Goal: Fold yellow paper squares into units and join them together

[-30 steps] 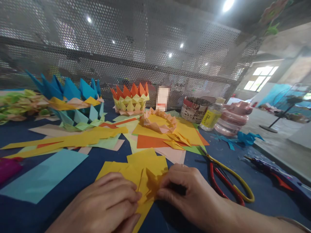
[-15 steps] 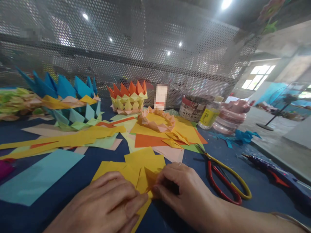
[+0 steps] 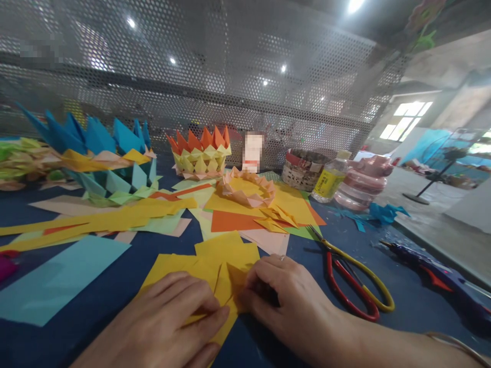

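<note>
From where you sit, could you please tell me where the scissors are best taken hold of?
By the looped handles, coming from the near side. The scissors lie flat just right of the right hand, loops toward the person and blades pointing away toward the papers, so the handles are probably the safer, nearer end.

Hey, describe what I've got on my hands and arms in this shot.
Both are bare: no gloves on the left hand or the right hand, and no sleeve shows on the right forearm. The right hand wears a thin ring on one finger and a slim bracelet at the wrist.
</note>
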Demonstrator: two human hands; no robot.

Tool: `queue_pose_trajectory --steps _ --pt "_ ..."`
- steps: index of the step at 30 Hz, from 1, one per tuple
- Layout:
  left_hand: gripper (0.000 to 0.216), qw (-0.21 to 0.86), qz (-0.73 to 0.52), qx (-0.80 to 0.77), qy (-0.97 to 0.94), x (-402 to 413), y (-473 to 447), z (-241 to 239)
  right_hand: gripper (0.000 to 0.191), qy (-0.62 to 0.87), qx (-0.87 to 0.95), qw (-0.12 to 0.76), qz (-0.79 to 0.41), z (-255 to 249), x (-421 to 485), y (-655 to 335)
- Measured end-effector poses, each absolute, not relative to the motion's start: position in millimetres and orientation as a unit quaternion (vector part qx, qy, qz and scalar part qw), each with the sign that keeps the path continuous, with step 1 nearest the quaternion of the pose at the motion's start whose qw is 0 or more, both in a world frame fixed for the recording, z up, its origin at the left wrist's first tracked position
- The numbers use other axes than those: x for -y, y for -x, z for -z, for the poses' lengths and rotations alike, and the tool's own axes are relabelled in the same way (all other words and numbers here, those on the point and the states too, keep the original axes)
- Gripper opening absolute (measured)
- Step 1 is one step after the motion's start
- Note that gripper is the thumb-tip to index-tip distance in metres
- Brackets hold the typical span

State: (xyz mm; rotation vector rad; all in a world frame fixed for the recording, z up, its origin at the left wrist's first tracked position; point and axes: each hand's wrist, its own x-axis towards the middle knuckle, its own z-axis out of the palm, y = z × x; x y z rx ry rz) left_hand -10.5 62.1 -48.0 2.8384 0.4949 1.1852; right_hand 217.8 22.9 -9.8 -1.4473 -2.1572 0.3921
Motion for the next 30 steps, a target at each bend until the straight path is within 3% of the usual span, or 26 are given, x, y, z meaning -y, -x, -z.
queue_pose_trajectory --steps 6,16,30 --pt "0.020 0.013 -0.341 -0.144 -0.929 -59.0 13.1 46.9 0.018 0.539 0.793 0.241 -0.148 7.2 -21.2 -217.3" --pt "0.024 -0.028 -0.388 -0.143 -0.910 -59.0 15.9 45.9 0.027 0.548 0.789 0.240 -0.140 8.9 -18.7 -216.6" --pt "0.017 -0.028 -0.377 -0.139 -0.915 -63.6 22.3 38.5 0.022 0.534 0.801 0.207 -0.177 2.6 -12.0 -220.6"
